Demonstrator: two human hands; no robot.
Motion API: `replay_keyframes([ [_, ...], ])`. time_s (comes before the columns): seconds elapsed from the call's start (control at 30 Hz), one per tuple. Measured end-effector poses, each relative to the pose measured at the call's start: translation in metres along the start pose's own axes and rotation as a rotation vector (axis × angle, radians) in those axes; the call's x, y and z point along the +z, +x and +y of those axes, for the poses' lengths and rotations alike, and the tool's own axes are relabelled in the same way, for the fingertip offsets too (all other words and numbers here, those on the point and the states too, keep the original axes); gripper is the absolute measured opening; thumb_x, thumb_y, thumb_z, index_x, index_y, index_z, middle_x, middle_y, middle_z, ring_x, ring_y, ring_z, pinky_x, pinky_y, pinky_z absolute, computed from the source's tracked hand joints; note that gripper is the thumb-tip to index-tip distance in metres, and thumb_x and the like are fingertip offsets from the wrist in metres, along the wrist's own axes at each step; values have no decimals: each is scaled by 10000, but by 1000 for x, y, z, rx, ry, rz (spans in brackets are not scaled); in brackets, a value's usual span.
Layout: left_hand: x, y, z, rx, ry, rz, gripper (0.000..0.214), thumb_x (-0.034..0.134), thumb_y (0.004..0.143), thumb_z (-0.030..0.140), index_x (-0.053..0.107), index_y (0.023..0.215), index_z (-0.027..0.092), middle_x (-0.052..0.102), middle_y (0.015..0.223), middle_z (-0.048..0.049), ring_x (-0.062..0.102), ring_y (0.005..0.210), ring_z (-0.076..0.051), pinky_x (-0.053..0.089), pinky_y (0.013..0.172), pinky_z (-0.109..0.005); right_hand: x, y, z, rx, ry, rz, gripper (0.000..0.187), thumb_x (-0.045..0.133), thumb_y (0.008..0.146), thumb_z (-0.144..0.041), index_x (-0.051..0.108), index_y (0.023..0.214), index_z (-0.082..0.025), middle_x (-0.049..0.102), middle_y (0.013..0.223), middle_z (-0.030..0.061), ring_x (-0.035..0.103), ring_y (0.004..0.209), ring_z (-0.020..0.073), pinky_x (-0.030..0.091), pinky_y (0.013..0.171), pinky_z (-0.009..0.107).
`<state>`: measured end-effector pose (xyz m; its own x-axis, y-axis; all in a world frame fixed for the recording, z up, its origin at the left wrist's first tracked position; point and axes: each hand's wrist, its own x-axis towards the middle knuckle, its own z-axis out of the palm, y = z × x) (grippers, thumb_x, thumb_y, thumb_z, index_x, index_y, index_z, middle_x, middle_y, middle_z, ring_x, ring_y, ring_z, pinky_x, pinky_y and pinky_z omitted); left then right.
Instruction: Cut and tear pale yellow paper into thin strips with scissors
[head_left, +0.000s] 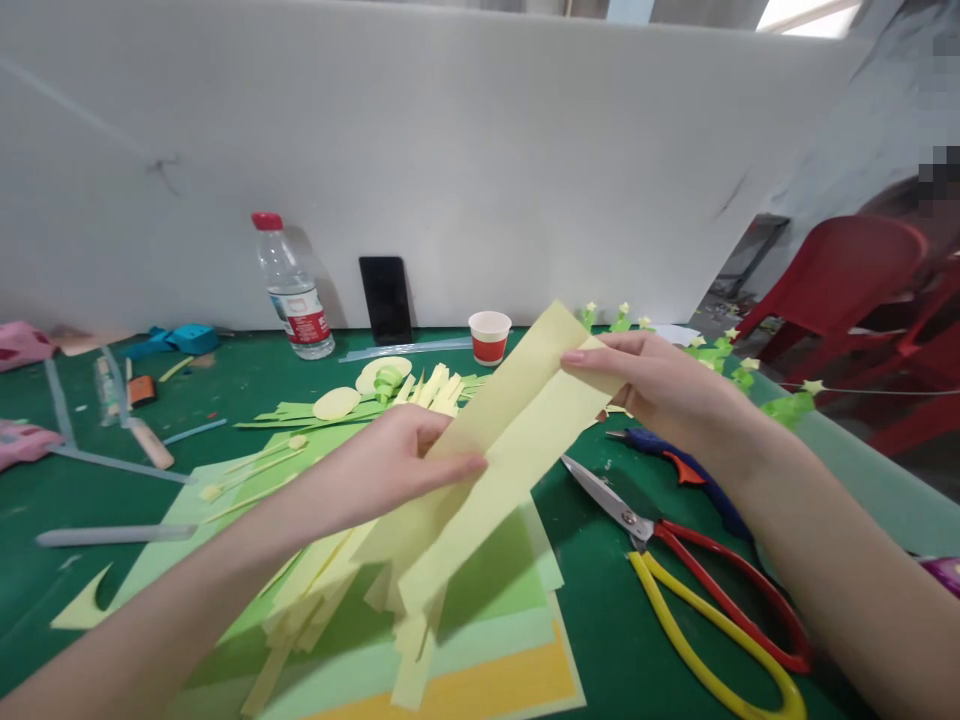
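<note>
A white panel (pixel 480 150) bounds the green surface (pixel 607 640) behind; bare room lies left of the scissors (pixel 631 520), whose tip could nick on a low sweep; pale yellow paper (pixel 517 440), above loose strips (pixel 414 650), is pinched by the left hand (pixel 409 455) midway, right hand (pixel 652 375) near its far end; uneven pull might crease it

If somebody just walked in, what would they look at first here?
Probably the pale yellow paper in the middle, held between the left hand and right hand. Next might be the big scissors with red and yellow handles, lying to its right, then the red-capped bottle at the back left, near the white board.
</note>
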<state>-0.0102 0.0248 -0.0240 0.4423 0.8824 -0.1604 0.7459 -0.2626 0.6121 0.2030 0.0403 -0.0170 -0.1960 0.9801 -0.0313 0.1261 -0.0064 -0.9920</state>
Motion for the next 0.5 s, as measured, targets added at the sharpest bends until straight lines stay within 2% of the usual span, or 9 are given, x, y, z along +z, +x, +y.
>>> replay_keyframes([
  [0.03, 2, 2, -4, 82, 121, 140, 263, 462, 771, 370, 629, 848, 182, 660, 861, -39, 620, 758, -227, 497, 582, -293, -1, 0, -1, -7, 1, 6, 157, 688, 645, -316, 656, 621, -165, 576, 598, 6, 536, 576, 106, 443, 467, 185],
  [0.07, 4, 4, -8, 183, 241, 330, 295, 444, 789, 321, 591, 987, 158, 629, 1009, -78, 585, 910, -255, 494, 716, -353, -1, 0, -1, -21, 6, 19, 151, 687, 650, -315, 659, 617, -170, 566, 604, 2, 523, 566, 98, 446, 447, 175],
  [0.13, 10, 6, -13, 401, 455, 699, 359, 400, 812, 177, 476, 1154, 101, 516, 1213, -136, 425, 1155, -275, 363, 937, -447, 6, 0, 1, -63, 30, 38, 132, 655, 693, -301, 671, 642, -181, 567, 643, 4, 507, 570, 90, 469, 443, 170],
  [0.17, 12, 7, -15, 509, 545, 815, 365, 369, 814, 104, 455, 1169, 92, 489, 1248, -144, 366, 1209, -263, 300, 985, -463, 12, -1, 2, -88, 55, 30, 134, 625, 727, -297, 679, 673, -188, 579, 672, 8, 512, 589, 93, 487, 462, 174],
  [0.23, 17, 6, -15, 688, 665, 881, 387, 303, 809, -6, 476, 1133, 116, 508, 1240, -131, 371, 1218, -224, 268, 1009, -456, 25, -5, 6, -126, 128, -46, 162, 557, 790, -293, 686, 747, -206, 610, 739, 14, 542, 657, 104, 518, 522, 193],
  [0.3, 19, 4, -12, 763, 716, 869, 362, 307, 822, -13, 491, 1102, 124, 522, 1227, -144, 413, 1193, -219, 273, 1005, -460, 37, -11, 9, -135, 230, -151, 174, 519, 820, -287, 681, 804, -226, 633, 798, 10, 568, 722, 113, 529, 582, 215],
  [0.37, 19, 1, -9, 740, 726, 882, 270, 392, 858, 123, 485, 1110, 99, 502, 1233, -193, 424, 1182, -263, 264, 994, -500, 44, -17, 11, -129, 315, -234, 161, 522, 821, -268, 679, 820, -231, 643, 831, 6, 582, 744, 115, 526, 622, 231],
  [0.43, 17, 0, -7, 709, 724, 878, 375, 469, 845, 303, 459, 1150, 86, 487, 1239, -220, 419, 1179, -301, 250, 987, -531, 47, -22, 11, -129, 367, -293, 147, 533, 814, -241, 679, 815, -222, 649, 836, 4, 592, 733, 114, 517, 660, 247],
  [0.5, 15, -2, -6, 710, 714, 844, 468, 496, 818, 390, 435, 1175, 93, 509, 1220, -212, 451, 1150, -301, 229, 995, -537, 46, -26, 9, -150, 377, -335, 153, 526, 817, -221, 678, 805, -211, 652, 804, 2, 595, 725, 113, 502, 713, 267],
])
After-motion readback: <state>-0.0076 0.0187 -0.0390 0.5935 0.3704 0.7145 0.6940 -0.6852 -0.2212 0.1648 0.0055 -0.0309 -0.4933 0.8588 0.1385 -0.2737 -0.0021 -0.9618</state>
